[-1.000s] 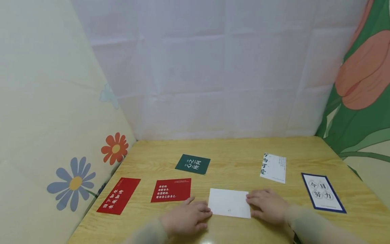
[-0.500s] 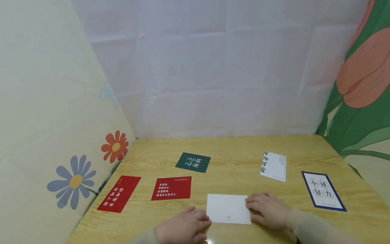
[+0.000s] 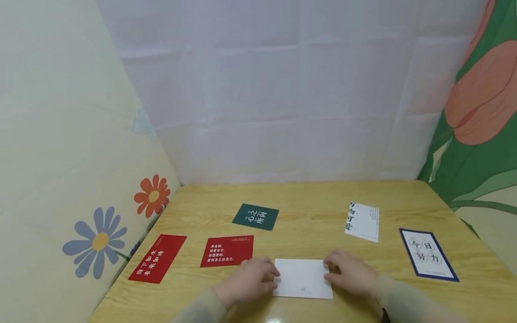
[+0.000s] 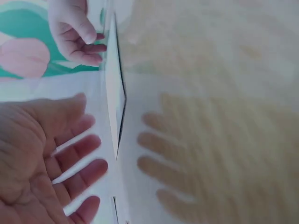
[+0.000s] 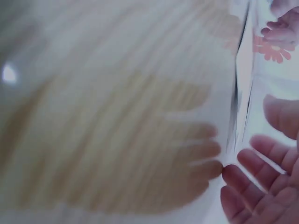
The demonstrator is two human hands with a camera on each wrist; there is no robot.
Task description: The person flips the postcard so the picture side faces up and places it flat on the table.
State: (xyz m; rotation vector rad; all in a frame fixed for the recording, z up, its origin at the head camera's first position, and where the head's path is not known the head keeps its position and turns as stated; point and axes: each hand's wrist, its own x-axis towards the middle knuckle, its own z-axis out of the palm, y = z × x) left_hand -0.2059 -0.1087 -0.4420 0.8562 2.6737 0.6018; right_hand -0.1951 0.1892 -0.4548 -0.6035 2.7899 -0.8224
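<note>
A white card (image 3: pixel 303 278), with a tiny mark near its front edge, lies flat on the wooden table. My left hand (image 3: pixel 248 280) hovers at its left edge, fingertips overlapping the edge in the head view. On the opposite side my right hand (image 3: pixel 351 273) is held just above the table by the card's right edge. From the left wrist, the left hand (image 4: pixel 56 149) shows loosely bent, spread fingers raised off the table, with nothing in them. The right wrist view shows the right hand (image 5: pixel 266 172) relaxed too, its fingers beside the card (image 5: pixel 243 79).
Behind the left hand lies a red card (image 3: pixel 228 251), with another red card (image 3: pixel 158 259) farther left. A green card (image 3: pixel 256 217) and a white lettered card (image 3: pixel 362 222) lie toward the back. A blue-bordered card (image 3: pixel 429 255) is at right. Fabric walls surround the table (image 3: pixel 307 197).
The white card has slid a little toward me, between the first and second frames. Since then both hands have lifted off its side edges, while the other cards stay put.
</note>
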